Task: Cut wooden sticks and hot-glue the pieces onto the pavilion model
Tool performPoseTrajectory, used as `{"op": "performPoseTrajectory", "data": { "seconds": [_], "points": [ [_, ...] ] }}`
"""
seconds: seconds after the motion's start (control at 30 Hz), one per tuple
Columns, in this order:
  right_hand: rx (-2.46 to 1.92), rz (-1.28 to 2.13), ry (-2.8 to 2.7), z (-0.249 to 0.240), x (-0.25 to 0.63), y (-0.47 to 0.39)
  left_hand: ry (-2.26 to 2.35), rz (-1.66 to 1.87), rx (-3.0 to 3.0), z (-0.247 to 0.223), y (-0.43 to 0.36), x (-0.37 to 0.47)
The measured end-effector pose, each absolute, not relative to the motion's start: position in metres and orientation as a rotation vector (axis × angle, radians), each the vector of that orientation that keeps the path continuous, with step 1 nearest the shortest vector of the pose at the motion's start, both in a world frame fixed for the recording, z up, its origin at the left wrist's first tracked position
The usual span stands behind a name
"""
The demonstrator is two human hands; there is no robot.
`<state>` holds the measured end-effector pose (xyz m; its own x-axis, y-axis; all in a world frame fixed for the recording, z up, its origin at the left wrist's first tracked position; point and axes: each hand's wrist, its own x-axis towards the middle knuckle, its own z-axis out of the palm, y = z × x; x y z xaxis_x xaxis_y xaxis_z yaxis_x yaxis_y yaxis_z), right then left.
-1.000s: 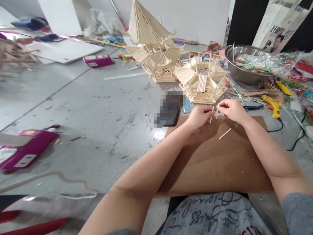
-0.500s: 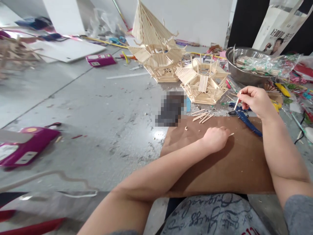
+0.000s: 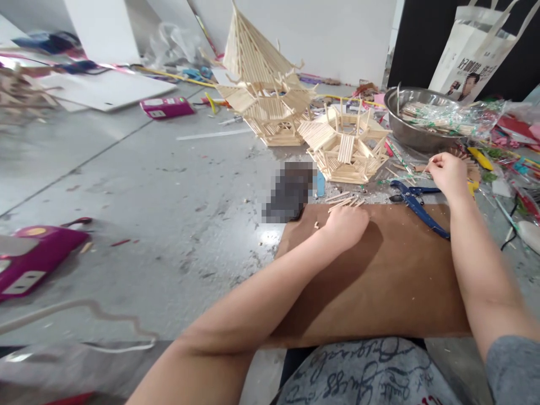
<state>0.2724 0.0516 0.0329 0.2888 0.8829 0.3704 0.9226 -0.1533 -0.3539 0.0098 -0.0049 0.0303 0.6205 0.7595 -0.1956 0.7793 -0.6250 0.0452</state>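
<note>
My left hand (image 3: 348, 226) rests at the back edge of the brown board (image 3: 396, 281), against a small pile of short wooden sticks (image 3: 343, 201). Its fingers point away from me and are hidden behind its back. Over the floor to the right, my right hand (image 3: 449, 173) has thumb and fingertips pinched together on a thin wooden stick, of which only a little shows. Between the hands lie blue-handled cutters (image 3: 419, 209), partly on the board. Beyond the pile stands a low six-sided stick model (image 3: 348, 149), with a taller stick pagoda (image 3: 274, 101) behind it.
A steel bowl (image 3: 422, 138) full of wrapped sticks stands at the back right, near a white bag (image 3: 468, 62). Scraps and wrappers litter the right side. Left of the board lies a blurred dark object (image 3: 289, 191). Purple devices (image 3: 42, 256) sit farther left.
My left hand has moved left and up to the stick pile; the short stick at its fingers no longer shows. My right hand has shifted right, away from above the cutters.
</note>
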Motion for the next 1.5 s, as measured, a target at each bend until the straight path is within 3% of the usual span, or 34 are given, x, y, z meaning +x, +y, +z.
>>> {"op": "performPoseTrajectory", "data": {
  "seconds": [0.5, 0.87, 1.3, 1.5],
  "points": [
    [-2.336, -0.332, -1.864, 0.019, 0.248, 0.048, 1.534, -0.295, 2.630, 0.036, 0.013, -0.002],
    [-2.463, -0.139, -1.994, 0.026, 0.242, 0.078, 1.587, -0.323, 2.573, 0.041, 0.015, -0.004],
    [-2.562, -0.110, -1.891, 0.024, 0.235, 0.115, 1.378, 0.028, 2.640, 0.027, 0.010, 0.000],
    [-2.392, -0.287, -1.815, 0.037, 0.235, 0.100, 1.156, -0.119, 2.712, 0.022, 0.003, 0.008]
  ]
}}
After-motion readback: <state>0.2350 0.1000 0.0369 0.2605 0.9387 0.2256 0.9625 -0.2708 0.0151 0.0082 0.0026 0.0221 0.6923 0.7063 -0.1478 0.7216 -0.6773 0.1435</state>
